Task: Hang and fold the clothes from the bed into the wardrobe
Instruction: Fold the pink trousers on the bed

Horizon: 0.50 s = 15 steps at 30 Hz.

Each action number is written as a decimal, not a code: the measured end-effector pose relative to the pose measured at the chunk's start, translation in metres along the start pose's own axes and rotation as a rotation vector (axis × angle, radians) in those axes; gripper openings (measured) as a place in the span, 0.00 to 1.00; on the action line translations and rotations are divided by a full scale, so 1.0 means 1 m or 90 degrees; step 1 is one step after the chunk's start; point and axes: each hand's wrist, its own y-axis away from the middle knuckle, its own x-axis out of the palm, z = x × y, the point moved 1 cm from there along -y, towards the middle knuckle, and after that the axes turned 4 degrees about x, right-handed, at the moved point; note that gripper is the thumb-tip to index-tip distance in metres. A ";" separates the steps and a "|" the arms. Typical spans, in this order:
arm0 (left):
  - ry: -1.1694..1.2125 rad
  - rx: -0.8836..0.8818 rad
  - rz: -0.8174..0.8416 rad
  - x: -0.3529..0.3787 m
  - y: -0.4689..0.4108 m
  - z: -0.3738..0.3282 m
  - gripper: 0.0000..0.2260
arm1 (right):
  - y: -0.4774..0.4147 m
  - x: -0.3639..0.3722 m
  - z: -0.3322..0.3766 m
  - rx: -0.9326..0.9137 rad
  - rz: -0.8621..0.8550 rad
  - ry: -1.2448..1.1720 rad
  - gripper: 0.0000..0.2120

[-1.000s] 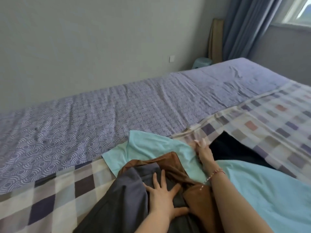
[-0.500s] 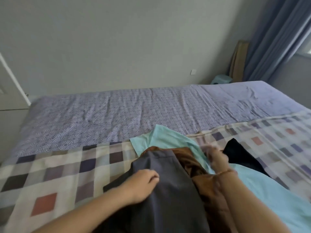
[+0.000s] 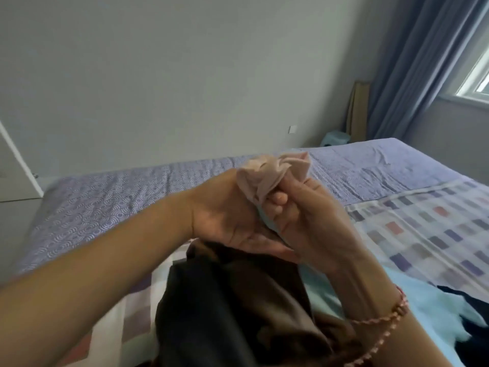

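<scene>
The right hand (image 3: 304, 221) is raised above the near edge of the bed (image 3: 119, 202). Its fingers are curled round a small bunched pink garment (image 3: 272, 173), which is clear of the bedding. The left hand (image 3: 227, 215) lies against the right, fingers extended beneath it; whether it grips the cloth cannot be determined. Lifting probably separates this item for folding. The dark grey garment (image 3: 211, 319), brown garment (image 3: 277, 295) and light blue garment (image 3: 434, 311) lie piled below on the checked cover (image 3: 423, 234).
</scene>
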 end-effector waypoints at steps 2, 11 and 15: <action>-0.014 -0.085 -0.036 0.021 0.011 -0.026 0.23 | -0.014 0.007 0.020 -0.043 -0.027 0.023 0.07; -0.662 0.235 -0.517 0.058 0.020 -0.088 0.04 | -0.088 0.079 0.137 -0.283 0.010 -0.083 0.17; -0.647 0.267 -0.494 0.070 0.033 -0.100 0.16 | -0.107 0.148 0.209 -0.371 0.085 -0.125 0.12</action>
